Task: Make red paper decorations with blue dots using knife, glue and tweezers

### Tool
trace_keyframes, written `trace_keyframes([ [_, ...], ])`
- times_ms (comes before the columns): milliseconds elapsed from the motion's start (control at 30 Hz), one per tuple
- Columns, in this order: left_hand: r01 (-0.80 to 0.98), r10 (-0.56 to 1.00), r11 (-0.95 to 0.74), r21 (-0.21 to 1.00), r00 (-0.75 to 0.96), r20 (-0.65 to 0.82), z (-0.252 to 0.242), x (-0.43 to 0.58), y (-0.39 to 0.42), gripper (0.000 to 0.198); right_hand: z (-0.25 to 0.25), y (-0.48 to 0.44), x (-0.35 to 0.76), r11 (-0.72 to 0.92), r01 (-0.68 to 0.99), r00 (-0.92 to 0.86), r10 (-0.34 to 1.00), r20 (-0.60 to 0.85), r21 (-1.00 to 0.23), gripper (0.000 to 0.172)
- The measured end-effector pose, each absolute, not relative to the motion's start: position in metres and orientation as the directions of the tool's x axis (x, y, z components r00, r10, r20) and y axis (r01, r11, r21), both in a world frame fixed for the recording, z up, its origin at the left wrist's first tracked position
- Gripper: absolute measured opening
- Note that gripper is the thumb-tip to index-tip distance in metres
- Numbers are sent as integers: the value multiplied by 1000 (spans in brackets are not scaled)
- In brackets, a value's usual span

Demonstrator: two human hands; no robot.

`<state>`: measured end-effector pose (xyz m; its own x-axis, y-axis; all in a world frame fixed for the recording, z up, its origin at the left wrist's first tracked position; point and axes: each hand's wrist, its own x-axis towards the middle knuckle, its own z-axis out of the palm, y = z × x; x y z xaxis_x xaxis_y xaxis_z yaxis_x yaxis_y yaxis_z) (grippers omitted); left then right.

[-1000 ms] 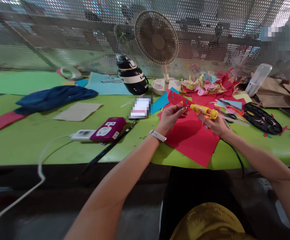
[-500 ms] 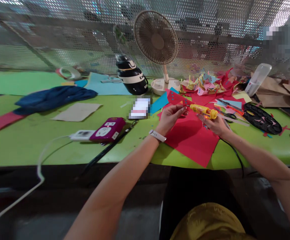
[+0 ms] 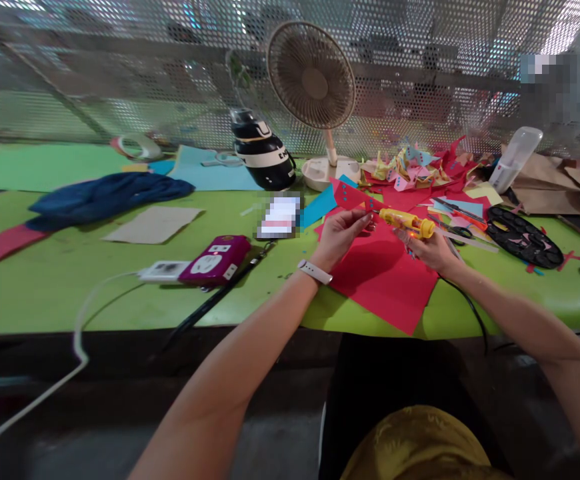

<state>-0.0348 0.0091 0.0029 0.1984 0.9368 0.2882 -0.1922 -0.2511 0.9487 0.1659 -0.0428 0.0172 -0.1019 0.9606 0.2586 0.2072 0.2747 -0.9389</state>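
My right hand (image 3: 426, 248) is closed around a yellow glue gun (image 3: 405, 223), its nozzle aimed left with a small red light glowing on its body. At that tip, the fingers of my left hand (image 3: 344, 233) are pinched together on a red paper piece (image 3: 353, 195) with blue dots, which sticks up above them. The pinch point itself is partly hidden. Beneath both hands lies a large red paper sheet (image 3: 383, 283). A dark cord runs down from below my right hand over the table edge.
Behind my hands stand a fan (image 3: 315, 83) and a black-and-white bottle (image 3: 267, 157). Folded paper pieces (image 3: 410, 167) are heaped beyond the sheet. Scissors (image 3: 457, 210) and a black palette (image 3: 525, 237) lie to the right. Leftward are a phone (image 3: 280, 217), a purple power strip (image 3: 217, 260) and dark blue cloth (image 3: 110, 197).
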Motion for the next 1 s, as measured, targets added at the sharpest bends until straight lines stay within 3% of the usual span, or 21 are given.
trace_keyframes([
  [200,-208,937,-244,947,202,286,3,-34,9,44,16,-44,169,283,263,-98,959,266,-922,41],
  [1000,-185,931,-285,940,180,318,-2,-35,13,43,11,-40,169,343,195,-116,938,326,-919,43],
])
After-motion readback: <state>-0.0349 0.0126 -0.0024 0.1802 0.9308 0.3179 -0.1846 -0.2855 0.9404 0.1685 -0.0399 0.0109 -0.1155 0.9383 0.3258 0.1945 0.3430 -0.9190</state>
